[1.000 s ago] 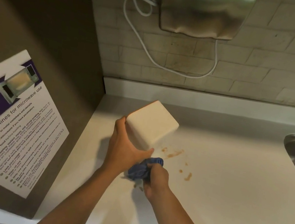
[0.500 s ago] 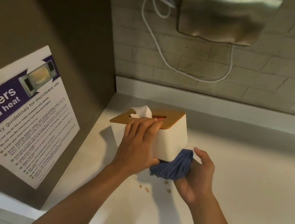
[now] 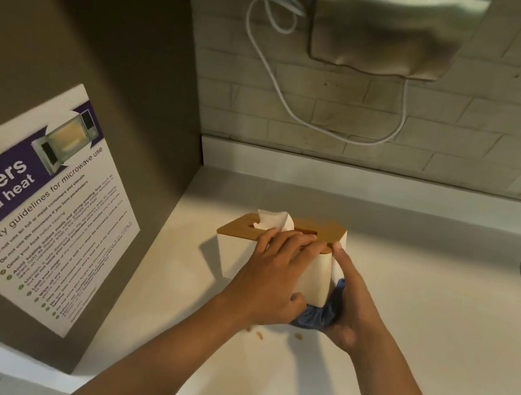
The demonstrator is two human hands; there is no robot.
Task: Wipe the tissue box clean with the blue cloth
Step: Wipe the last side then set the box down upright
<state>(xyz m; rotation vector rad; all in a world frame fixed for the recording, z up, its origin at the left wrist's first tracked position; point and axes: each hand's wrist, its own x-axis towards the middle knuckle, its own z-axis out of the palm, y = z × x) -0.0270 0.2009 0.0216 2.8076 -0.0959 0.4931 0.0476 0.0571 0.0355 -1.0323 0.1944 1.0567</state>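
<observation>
Right hand [image 3: 350, 303], blue cloth [image 3: 318, 315] now against tissue box [image 3: 235, 255]

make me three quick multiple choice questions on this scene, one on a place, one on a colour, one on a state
1. Where is the blue cloth?
A. in the steel sink
B. against the white tissue box's right lower corner
C. on the poster

2. What colour is the box's flat lid?
A. wood brown
B. black
C. green

3. How is the box?
A. upside down
B. on its side
C. lid up, tissue sticking out

Answers: B, right hand presses it there; A, lid shows tan wood; C, left hand steadies it lid up.
</observation>
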